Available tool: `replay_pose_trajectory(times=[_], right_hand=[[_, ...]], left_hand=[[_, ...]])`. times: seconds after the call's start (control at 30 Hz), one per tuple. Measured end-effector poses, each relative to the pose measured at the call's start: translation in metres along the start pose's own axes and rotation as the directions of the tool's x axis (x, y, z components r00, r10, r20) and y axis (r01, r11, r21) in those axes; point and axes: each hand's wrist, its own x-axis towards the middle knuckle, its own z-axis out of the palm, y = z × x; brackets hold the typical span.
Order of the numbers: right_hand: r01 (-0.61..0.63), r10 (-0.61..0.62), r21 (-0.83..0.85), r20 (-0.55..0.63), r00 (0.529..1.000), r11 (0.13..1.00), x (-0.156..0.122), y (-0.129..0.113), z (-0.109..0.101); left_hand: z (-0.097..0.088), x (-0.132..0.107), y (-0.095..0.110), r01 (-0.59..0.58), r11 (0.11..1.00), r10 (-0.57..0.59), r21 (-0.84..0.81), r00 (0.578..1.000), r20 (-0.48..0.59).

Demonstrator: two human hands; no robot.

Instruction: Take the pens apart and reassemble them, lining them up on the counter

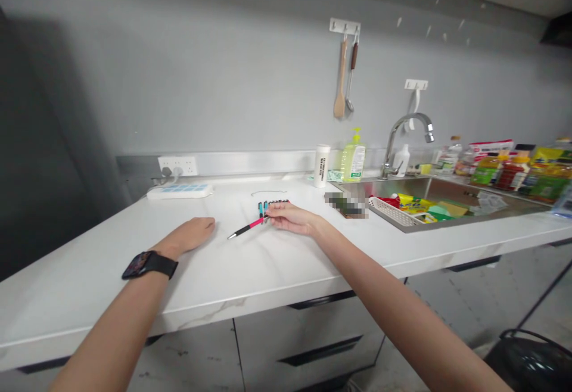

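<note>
One pink pen (251,224) under right hand (290,218), perhaps two teal pens (262,210)

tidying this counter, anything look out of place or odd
The white plastic basket and food packets sit inside the steel sink, an odd place for them. A thin loose wire also lies on the white counter just behind the pens.
</note>
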Motion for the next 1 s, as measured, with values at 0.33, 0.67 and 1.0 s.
replay_pose_trajectory(times=[0.33,0.67,1.0], right_hand=[[0.029,-0.029,-0.008,0.034,0.999,1.0,-0.004,-0.001,-0.005],[0.059,-0.059,0.002,-0.001,0.998,0.998,0.002,-0.002,-0.014],[0.091,-0.085,0.09,-0.071,0.994,0.992,-0.003,-0.008,-0.007]], left_hand=[[0.001,-0.002,0.002,0.026,1.0,-0.026,0.017,1.0,0.013],[-0.004,-0.007,0.01,0.061,0.998,-0.061,0.023,0.998,0.014],[-0.003,-0.008,0.011,0.08,0.997,-0.08,-0.002,0.997,0.008]])
